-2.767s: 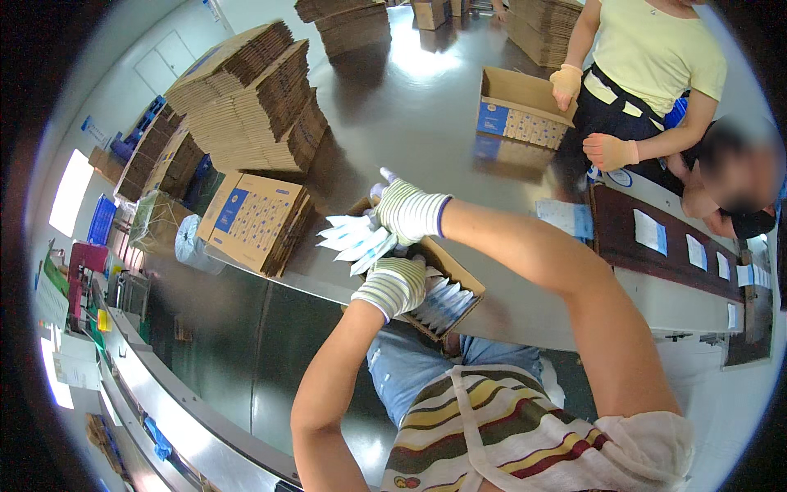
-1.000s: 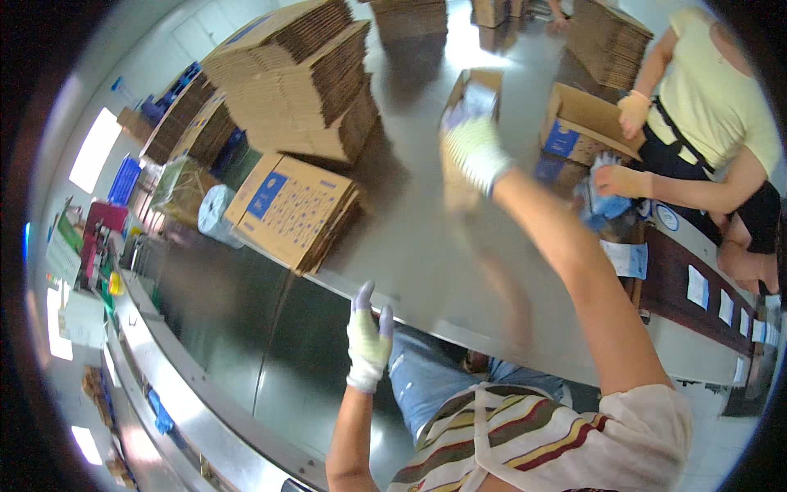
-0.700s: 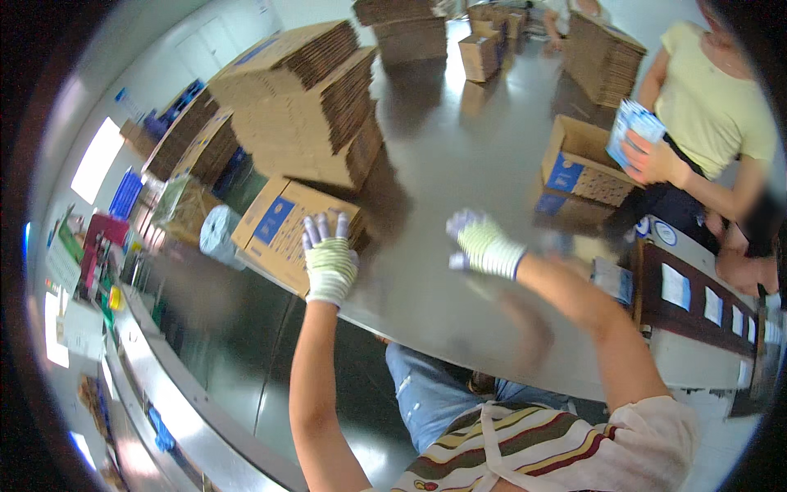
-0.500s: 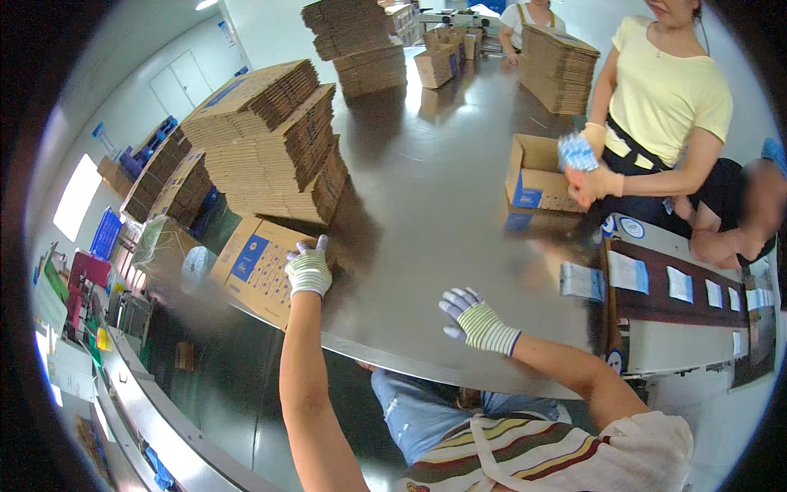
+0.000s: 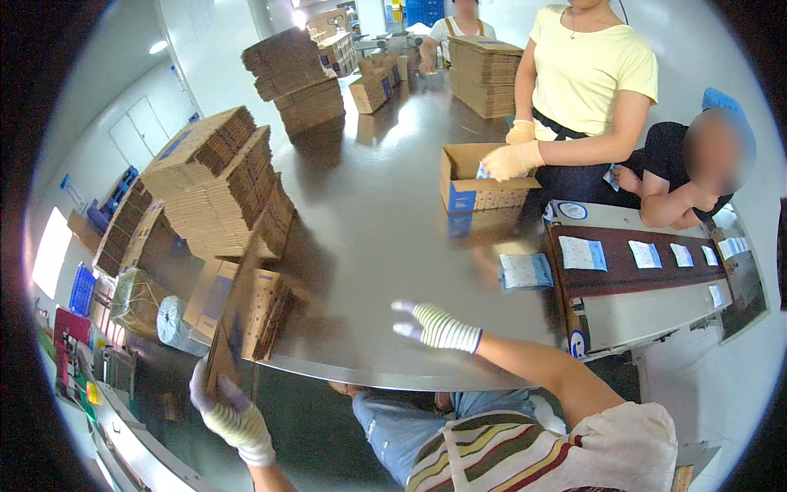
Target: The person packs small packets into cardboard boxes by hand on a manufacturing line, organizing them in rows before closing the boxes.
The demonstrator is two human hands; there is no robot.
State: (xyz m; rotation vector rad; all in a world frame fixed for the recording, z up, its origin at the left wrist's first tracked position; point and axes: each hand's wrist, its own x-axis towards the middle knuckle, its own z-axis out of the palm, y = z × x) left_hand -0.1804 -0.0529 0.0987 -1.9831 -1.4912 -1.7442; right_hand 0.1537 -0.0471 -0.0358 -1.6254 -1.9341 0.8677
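1. The counter [image 5: 369,238] is wide, smooth and shiny grey.
2. On its left stands a tall, uneven stack of folded cartons [image 5: 217,193].
3. A low pile of flat boxes [image 5: 264,305] lies at the near left edge.
4. Two more carton stacks [image 5: 307,107] and a row of small boxes [image 5: 373,92] stand farther back.
5. Toward the right sit an open box [image 5: 496,201] and a white-and-blue packet [image 5: 525,271].

Up it comes: the left hand [image 5: 234,420] has whipped a flat carton [image 5: 225,348] off the pile [image 5: 265,310], now on edge in its fingers! The right hand [image 5: 438,327], earlier clutching packets, has let go. And the co-worker's hand [image 5: 510,161] has dipped into the open box [image 5: 457,182], packets [image 5: 484,171] and all!
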